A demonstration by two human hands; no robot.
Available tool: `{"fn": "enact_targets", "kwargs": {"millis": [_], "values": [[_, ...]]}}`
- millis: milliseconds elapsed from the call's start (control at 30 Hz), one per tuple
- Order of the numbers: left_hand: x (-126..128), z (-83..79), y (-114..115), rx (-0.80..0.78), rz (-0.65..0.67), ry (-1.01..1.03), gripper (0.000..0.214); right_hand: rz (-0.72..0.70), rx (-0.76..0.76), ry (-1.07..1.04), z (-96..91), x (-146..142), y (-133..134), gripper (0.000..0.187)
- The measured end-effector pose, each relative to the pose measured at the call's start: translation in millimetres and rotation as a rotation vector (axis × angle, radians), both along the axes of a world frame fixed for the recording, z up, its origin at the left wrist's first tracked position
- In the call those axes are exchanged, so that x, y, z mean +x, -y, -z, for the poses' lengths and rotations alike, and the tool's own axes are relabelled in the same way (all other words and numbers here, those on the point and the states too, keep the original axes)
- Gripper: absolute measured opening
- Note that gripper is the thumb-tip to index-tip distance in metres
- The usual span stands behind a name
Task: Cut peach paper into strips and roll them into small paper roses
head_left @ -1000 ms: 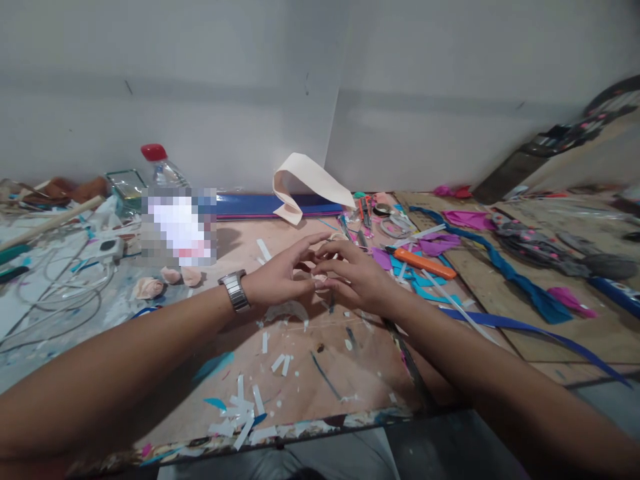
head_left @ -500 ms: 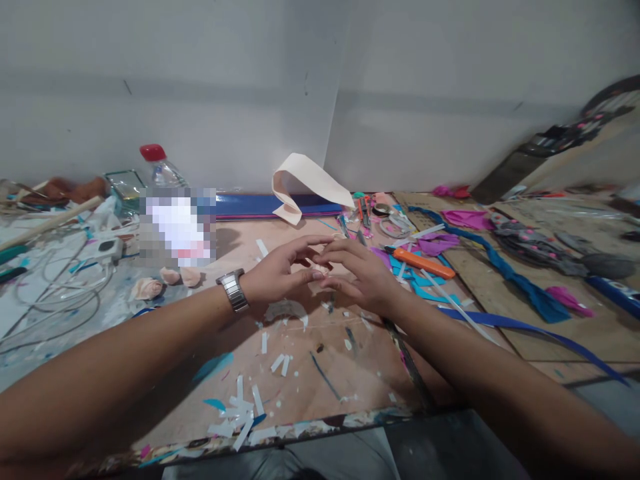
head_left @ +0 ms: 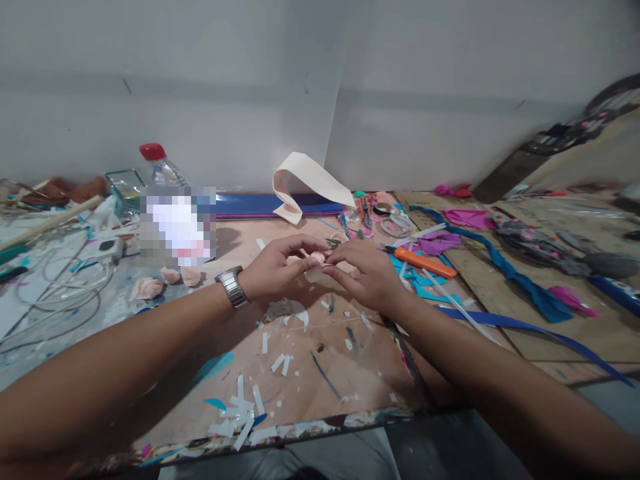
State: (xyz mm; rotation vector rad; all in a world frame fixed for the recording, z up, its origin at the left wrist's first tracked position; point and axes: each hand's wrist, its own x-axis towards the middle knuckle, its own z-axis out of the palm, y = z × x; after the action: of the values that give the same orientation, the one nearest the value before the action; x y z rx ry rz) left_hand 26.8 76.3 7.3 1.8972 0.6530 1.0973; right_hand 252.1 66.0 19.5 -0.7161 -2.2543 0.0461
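A small pale pink rolled piece point(head_left: 317, 258), much like a rosebud in look, is pinched between fingers above the table. My left hand point(head_left: 283, 267), with a metal-band watch point(head_left: 232, 287) at the wrist, has its thumb and fingers closed on the piece from the left. From the right, the thumb and fingertips of my right hand point(head_left: 367, 272) also close on it. Part of the piece is hidden by the fingers. Just behind the hands lie scissors point(head_left: 332, 243), mostly covered. Pale rose-like flowers point(head_left: 147, 289) lie left of my watch.
A tilted bottle with a red cap point(head_left: 152, 152) stands at the back left. A curled cream strip point(head_left: 310, 170) leans by the wall. An orange utility knife point(head_left: 424, 262) lies to the right, near a blue ribbon point(head_left: 530, 327). Small white scraps point(head_left: 241, 410) litter the front.
My fingers have shifted around the pale pink piece, and more of it shows. The right fingers have curled in and drawn lower, and the scissors behind them have come into sight.
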Motion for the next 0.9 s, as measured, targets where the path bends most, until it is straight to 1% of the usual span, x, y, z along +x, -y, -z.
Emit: {"fn": "enact_targets", "kwargs": {"millis": [133,300,533,733,900], "values": [[-0.4,1.1,-0.2,-0.005,-0.005,-0.028,0.024,0.011,0.0,-0.011,-1.6,-0.5,1.8,0.012],[0.1,1.5,-0.5,0.02,0.032,0.028,0.028,0.012,0.002,-0.035,-1.0,-0.1,2.5,0.009],[1.0,-1.5,1.9,-0.002,0.085,0.049,0.03,0.043,0.012,-0.058,-0.3,0.3,3.7,0.009],[0.9,-0.4,2.2,-0.015,0.088,0.055,0.034,0.074,-0.033,-0.108,-2.4,-0.2,6.0,0.016],[0.7,3.3,1.4,-0.07,0.166,0.077,0.042,0.068,-0.058,-0.114,-5.5,-2.1,7.0,0.017]]}}
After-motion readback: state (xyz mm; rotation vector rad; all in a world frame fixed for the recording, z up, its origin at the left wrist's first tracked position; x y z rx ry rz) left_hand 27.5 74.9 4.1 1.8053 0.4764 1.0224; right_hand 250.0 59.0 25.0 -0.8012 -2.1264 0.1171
